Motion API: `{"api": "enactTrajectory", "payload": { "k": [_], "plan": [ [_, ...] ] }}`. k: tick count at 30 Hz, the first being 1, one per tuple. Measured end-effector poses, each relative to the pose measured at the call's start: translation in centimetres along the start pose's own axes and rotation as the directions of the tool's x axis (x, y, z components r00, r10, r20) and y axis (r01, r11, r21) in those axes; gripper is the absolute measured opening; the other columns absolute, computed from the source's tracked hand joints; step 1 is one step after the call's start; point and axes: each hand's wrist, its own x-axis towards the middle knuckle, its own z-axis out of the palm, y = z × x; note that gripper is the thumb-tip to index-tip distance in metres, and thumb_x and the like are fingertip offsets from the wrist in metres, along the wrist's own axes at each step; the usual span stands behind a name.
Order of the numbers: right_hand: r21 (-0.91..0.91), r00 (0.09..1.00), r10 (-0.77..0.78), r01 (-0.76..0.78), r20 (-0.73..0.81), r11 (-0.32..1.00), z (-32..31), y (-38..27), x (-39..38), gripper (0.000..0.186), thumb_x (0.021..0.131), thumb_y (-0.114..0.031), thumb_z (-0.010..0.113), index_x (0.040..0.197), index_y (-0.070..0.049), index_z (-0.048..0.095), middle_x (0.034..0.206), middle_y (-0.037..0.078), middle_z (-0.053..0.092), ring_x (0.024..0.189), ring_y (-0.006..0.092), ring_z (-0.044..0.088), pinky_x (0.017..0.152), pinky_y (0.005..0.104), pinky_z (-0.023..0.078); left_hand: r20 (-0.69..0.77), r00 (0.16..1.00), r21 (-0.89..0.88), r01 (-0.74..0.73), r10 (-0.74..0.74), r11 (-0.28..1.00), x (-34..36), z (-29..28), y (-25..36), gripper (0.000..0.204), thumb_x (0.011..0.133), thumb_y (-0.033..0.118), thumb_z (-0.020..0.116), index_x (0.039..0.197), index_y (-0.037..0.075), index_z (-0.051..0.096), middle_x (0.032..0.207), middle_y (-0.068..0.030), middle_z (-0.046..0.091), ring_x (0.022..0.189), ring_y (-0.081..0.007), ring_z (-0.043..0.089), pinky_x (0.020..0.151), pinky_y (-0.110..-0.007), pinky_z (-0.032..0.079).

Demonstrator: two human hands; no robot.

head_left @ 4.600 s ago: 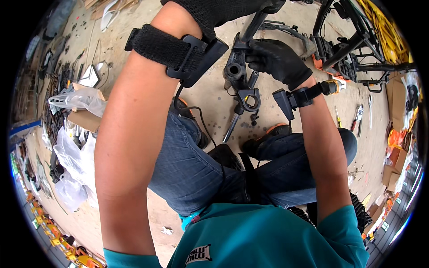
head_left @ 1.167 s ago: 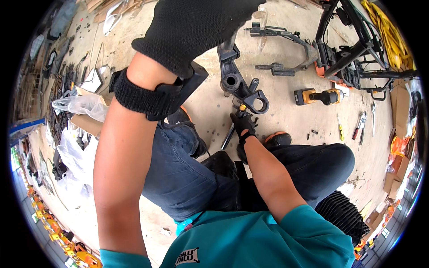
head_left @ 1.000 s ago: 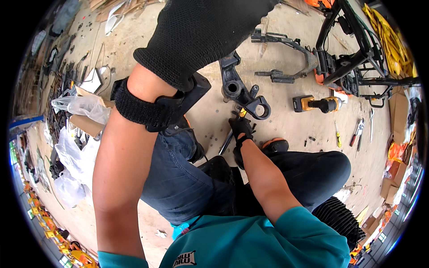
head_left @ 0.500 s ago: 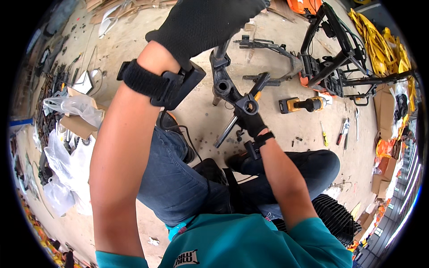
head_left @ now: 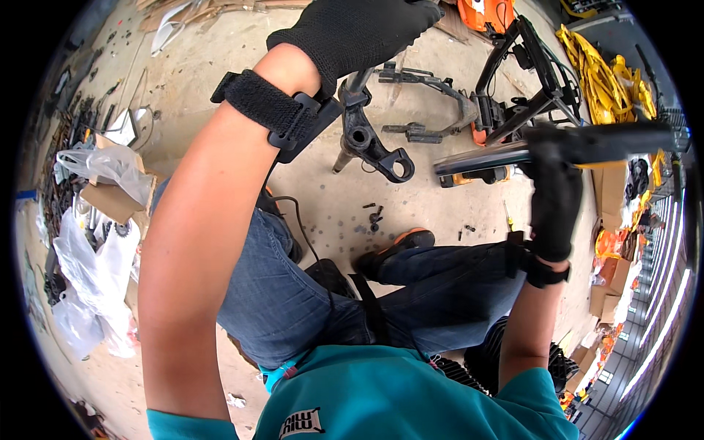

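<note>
Concrete floor (head_left: 440,209): loose bolts (head_left: 375,218) lie near an orange-trimmed shoe (head_left: 403,248); a black vehicle frame (head_left: 517,81) stands beyond.
Right hand (head_left: 555,192): black-gloved, closed around a motion-blurred fork leg (head_left: 480,159), held up in front of a partly hidden yellow-and-black power tool (head_left: 462,178).
Left hand (head_left: 352,33): gloved, above the fork clamp (head_left: 377,150); its fingers' grip cannot be told.
Fork clamp, so far: one leg out, near end vacant; a tube (head_left: 359,79) at the far end apparently remains fitted.
</note>
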Motion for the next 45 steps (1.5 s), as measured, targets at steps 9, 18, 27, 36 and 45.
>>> {"api": "enactTrajectory", "payload": {
  "k": [9,18,27,36,45],
  "plan": [
    [0.182,0.999,-0.028,0.035,-0.042,0.983,2.2,-1.7,-1.4,0.04,0.089,-0.006,0.063,0.128,0.001,0.053,0.128,0.019,0.061,0.117,0.0241,0.061,0.099,0.0382,0.049,-0.03,0.999,0.009,-0.013,0.013,1.0,-0.1,0.3,-0.1,0.047,0.085,0.027,0.073,0.115,-0.004,0.053,0.096,-0.0176,0.067,0.089,-0.0285,0.066,0.079,-0.038,0.053],
    [0.019,0.998,-0.02,0.019,0.057,1.0,3.8,-1.3,-1.7,0.039,0.086,-0.001,0.063,0.124,0.001,0.054,0.12,0.013,0.065,0.109,0.0209,0.063,0.095,0.034,0.051,0.014,1.0,-0.01,0.001,-0.001,1.0,-0.3,-0.8,0.5,0.045,0.086,0.026,0.072,0.111,-0.005,0.052,0.095,-0.0193,0.066,0.088,-0.0312,0.066,0.077,-0.04,0.052],
    [-0.029,0.996,0.043,-0.04,0.075,0.999,5.3,-3.0,-1.8,0.028,0.082,-0.001,0.071,0.11,-0.001,0.064,0.101,0.007,0.068,0.09,0.0137,0.064,0.081,0.0289,0.051,-0.071,0.982,0.036,-0.174,0.176,0.984,0.2,0.3,-2.2,0.052,0.083,0.034,0.072,0.113,-0.004,0.05,0.097,-0.0289,0.067,0.09,-0.0438,0.067,0.075,-0.048,0.053],
    [-0.024,0.975,-0.09,0.097,0.204,0.995,5.9,-2.9,-0.6,0.029,0.084,0.0,0.071,0.112,0.001,0.064,0.104,0.007,0.069,0.096,0.0147,0.065,0.084,0.0293,0.052,0.153,0.986,0.051,-0.079,0.071,0.996,0.0,-0.3,-1.5,0.041,0.085,0.017,0.064,0.119,0.003,0.047,0.095,-0.0122,0.06,0.084,-0.023,0.06,0.078,-0.037,0.049],
    [-0.082,0.985,-0.084,0.097,0.149,0.992,6.9,-3.1,-1.0,0.03,0.081,-0.003,0.078,0.109,-0.002,0.065,0.1,0.007,0.072,0.092,0.0153,0.067,0.082,0.0303,0.053,0.192,0.98,-0.024,-0.041,0.045,0.999,-0.5,-0.3,-0.7,0.044,0.084,0.016,0.064,0.123,0.004,0.047,0.098,-0.0127,0.062,0.09,-0.0237,0.062,0.082,-0.037,0.05]
  ]
}}
